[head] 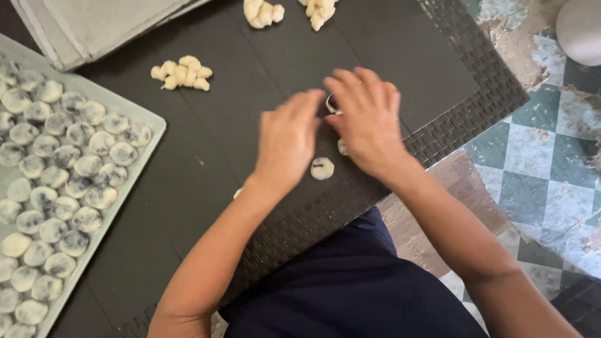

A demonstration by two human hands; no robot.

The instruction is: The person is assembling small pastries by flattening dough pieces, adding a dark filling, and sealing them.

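While your forearms reach in from the bottom edge, the dark woven mat [466, 119] takes up most of the view, spread over a smooth black board [206, 144] on a floor of worn green and white tiles [544, 175]. To your left, a grey baking tray [152, 130] lies partly out of frame; it is packed with rows of flattened pale dough rounds [56, 178], each showing a dark filling through the top. A folded grey cloth or sheet [94, 25] sits beyond the tray at the top left corner.

Your right hand [369, 122] is over the middle of the board, fingers curled together and pointing down; they close around a small shiny ring-shaped metal piece [332, 104], only a sliver of which shows. Whether it is clamped or merely touched, you cannot tell. Your left hand [287, 141] lies just beside it, fingers held together and flat, tips meeting the right hand's fingertips at the metal piece.

Three small heaps of raw dough lumps lie farther up the board: one [183, 72] well to the left, two [263, 12] [319, 11] at the top edge.

One filled dough disc [322, 168] lies on the board between your wrists, touching neither. A second pale piece [342, 146] shows under your right palm, mostly hidden.
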